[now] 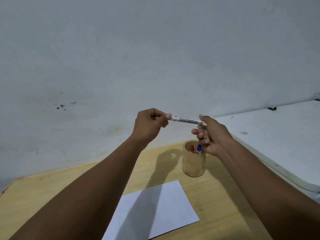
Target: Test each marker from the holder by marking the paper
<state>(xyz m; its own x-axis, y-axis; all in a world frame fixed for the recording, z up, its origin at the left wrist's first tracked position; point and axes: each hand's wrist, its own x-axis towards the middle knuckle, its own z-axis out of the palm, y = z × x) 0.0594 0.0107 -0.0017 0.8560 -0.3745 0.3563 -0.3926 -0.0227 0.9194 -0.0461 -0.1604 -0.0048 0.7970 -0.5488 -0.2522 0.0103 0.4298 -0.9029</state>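
A white board marker (187,120) is held level in the air above the table, between both hands. My left hand (149,126) is closed around its left end, which is hidden in the fist. My right hand (210,134) pinches its right end with thumb and forefinger. Below my right hand stands a tan cylindrical holder (193,164) with a red-capped marker (191,148) and a blue-capped marker (199,148) upright in it. A blank white sheet of paper (155,210) lies on the wooden table (52,191) in front of the holder, partly under my arms' shadow.
A pale wall (155,49) with a few dark specks rises right behind the table. To the right a white tabletop (280,139) adjoins the wooden one, its rounded edge running toward me.
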